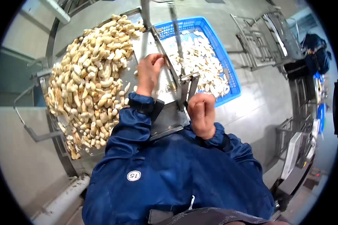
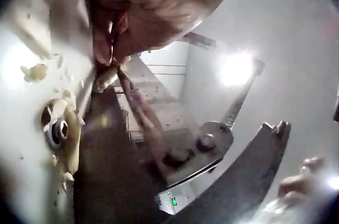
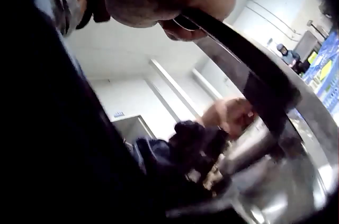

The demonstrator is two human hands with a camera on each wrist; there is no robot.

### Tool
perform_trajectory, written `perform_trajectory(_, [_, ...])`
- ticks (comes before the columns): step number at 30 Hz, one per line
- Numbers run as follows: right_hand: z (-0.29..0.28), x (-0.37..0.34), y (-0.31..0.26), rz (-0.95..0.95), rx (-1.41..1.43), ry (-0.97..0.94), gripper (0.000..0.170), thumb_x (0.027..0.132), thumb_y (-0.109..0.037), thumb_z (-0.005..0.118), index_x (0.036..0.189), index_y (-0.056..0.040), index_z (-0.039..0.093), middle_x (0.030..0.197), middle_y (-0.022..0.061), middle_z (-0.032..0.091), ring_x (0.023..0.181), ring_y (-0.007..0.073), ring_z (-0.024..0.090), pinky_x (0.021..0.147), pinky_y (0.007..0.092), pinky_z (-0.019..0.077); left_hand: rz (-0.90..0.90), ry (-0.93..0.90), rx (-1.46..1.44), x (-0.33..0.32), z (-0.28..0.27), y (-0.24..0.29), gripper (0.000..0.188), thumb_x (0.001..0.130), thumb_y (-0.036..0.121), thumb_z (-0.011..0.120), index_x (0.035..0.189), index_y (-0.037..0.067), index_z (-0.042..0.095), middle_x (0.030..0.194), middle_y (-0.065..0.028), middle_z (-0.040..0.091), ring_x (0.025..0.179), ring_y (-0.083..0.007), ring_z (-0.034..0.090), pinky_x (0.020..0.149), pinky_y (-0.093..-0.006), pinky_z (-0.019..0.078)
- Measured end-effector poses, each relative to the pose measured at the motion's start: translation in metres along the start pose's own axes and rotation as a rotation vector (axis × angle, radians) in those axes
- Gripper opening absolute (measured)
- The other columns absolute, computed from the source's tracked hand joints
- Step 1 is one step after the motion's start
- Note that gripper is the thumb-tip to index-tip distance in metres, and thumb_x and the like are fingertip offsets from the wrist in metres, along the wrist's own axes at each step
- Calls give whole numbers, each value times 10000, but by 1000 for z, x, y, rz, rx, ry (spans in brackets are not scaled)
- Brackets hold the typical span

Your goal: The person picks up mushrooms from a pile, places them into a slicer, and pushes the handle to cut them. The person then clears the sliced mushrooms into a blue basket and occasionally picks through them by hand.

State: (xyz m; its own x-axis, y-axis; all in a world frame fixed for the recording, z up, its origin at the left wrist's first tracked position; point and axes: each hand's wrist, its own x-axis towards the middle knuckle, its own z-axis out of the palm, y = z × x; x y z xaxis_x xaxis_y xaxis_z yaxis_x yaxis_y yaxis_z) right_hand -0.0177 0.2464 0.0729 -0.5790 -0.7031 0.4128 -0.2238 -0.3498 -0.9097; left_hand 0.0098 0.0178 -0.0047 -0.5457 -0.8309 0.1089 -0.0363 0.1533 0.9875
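Observation:
My left hand (image 1: 150, 73) is over the white board (image 1: 142, 47), beside the metal blade (image 1: 168, 60). The left wrist view has its fingertips (image 2: 103, 49) pinching a small pale mushroom piece (image 2: 107, 79) at the metal edge. Curled round the lever's dark handle (image 3: 233, 44) is my right hand (image 3: 169, 2), which the head view has at the near end of the cutter (image 1: 202, 114). Whole mushrooms (image 1: 90, 75) lie heaped left of the board. Pale slices (image 1: 210, 71) fill much of the blue basket (image 1: 229, 71) beyond the blade.
A coiled spring (image 1: 175, 30) rises above the cutter. The steel tray's near edge (image 1: 169, 131) runs close to the body. Metal racks (image 1: 255, 41) stand on the floor at the right, and a pale pipe (image 1: 66, 198) is at the lower left.

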Motion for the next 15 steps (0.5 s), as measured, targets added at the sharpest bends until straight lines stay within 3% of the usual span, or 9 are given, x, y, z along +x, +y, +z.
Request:
perform_trajectory(2, [-8,-26,39,-136,-76,-28,154,1002,-161,525,1059,-19,509,746,82,529,611,172,464,566,313,383,8,-39,123,-5,-4,25,263,944,94,603,1130,-87,642,914,-132,728,817,-153,695,749,-267,546])
perform_trajectory(3, [-10,-28,39,-139,-91,-51,128,974,-130,553,1039,-23,524,736,114,542,608,239,491,565,347,393,-28,-47,43,-5,-2,22,290,953,103,594,1162,-96,619,939,-133,723,826,-153,691,753,-257,543])
perform_trajectory(5, [-9,-27,43,-182,-95,-19,84,943,-94,581,1003,-46,547,748,114,567,620,273,532,546,364,413,-131,-95,-43,2,-1,11,372,970,129,584,1245,-119,553,1000,-143,705,852,-156,681,758,-238,537])
perform_trajectory(8, [-17,-21,39,-208,-154,-99,149,898,-68,616,1029,-78,546,781,119,583,631,333,567,561,379,462,-224,-181,-157,-5,1,38,448,967,146,600,1304,-131,498,1124,-166,665,922,-182,667,805,-256,537])
perform_trajectory(10, [-19,-20,41,-198,-178,-121,107,896,-68,620,987,-87,569,789,113,582,640,330,581,558,390,466,-227,-191,-160,-4,-5,28,470,963,161,608,1308,-137,492,1157,-170,647,981,-211,655,885,-294,531])
perform_trajectory(15, [-21,-19,38,-196,-178,-124,142,886,-68,633,1008,-97,567,797,108,586,649,332,591,545,394,462,-65,-110,-166,-8,-11,67,338,968,57,577,1274,-85,560,1189,-144,636,1040,-202,639,889,-320,541])
